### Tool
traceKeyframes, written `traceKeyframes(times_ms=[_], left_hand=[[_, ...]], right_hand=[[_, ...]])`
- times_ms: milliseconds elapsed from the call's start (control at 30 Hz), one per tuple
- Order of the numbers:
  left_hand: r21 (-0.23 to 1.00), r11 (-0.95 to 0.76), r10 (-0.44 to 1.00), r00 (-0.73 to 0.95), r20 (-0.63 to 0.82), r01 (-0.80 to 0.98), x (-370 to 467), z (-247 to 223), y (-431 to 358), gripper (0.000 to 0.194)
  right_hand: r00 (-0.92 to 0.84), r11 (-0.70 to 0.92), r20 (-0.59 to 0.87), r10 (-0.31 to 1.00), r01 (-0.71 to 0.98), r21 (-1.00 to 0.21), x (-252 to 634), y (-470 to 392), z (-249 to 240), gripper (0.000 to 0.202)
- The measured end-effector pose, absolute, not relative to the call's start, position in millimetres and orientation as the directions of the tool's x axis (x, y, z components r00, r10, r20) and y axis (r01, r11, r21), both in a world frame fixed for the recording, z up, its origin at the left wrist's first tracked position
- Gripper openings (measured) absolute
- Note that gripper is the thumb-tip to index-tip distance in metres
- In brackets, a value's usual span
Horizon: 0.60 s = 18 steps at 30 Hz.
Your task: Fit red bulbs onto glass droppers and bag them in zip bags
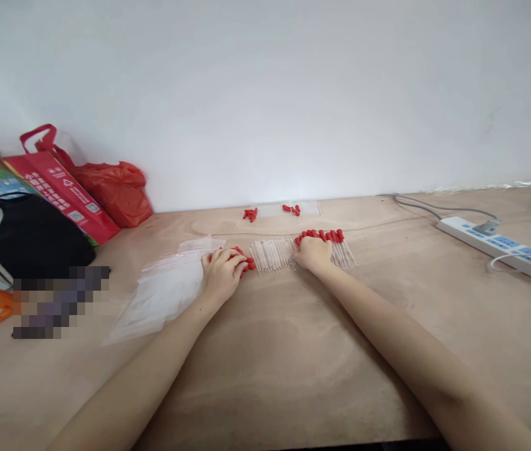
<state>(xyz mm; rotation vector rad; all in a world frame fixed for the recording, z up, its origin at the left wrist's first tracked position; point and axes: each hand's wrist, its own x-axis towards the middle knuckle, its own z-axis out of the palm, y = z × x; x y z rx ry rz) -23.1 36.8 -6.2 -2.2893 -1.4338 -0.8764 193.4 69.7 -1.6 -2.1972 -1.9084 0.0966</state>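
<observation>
Sorting appears under way: left hand [220, 272] cups loose red caps [246, 262] just left of the dropper row [274, 254], right hand [313, 252] presses flat upon it, grasping nothing; next, capping demands fine alignment.

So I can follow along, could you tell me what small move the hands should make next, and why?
Probably draw the left hand and right hand together, squaring the row of red-capped droppers; it lies spread between them, beside the clear bags.

Two hands [220, 274] (one power strip [495, 244])
</observation>
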Motion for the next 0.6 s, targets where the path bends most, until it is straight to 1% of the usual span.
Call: traceKeyframes(times_ms=[67,200,267,367,400,467,533,600], left_hand=[[0.111,-0.550,0.651,0.341,0.678,0.828,-21,-6,36,0.014],[0.213,-0.759,0.549,0.431,0.716,0.615,-9,-4,25,0.015],[0.242,-0.806,0.533,0.483,0.695,0.540,0,-4,17,0.014],[0.304,-0.833,0.535,0.531,0.657,0.463,11,-6,8,0.010],[0.328,-0.831,0.542,0.524,0.657,0.449,14,-7,6,0.008],[0.384,-0.814,0.573,0.493,0.654,0.437,16,-11,6,0.012],[0.454,-0.780,0.623,0.462,0.631,0.432,17,-15,8,0.015],[0.528,-0.737,0.675,0.441,0.591,0.421,17,-19,9,0.011]], right_hand=[[0.148,-0.130,0.073,0.986,0.971,-0.201,190,71,0,0.023],[0.164,-0.150,0.061,0.984,0.969,-0.194,184,71,0,0.023],[0.177,-0.161,0.067,0.982,0.967,-0.197,184,69,0,0.024],[0.156,-0.119,0.154,0.976,0.967,-0.223,194,64,-2,0.029],[0.114,-0.065,0.192,0.975,0.967,-0.247,200,61,-3,0.028],[-0.019,0.107,0.265,0.964,0.941,-0.320,215,53,-6,0.024],[-0.172,0.310,0.346,0.922,0.863,-0.399,233,41,-11,0.019],[-0.275,0.479,0.453,0.848,0.765,-0.430,248,26,-18,0.019]])
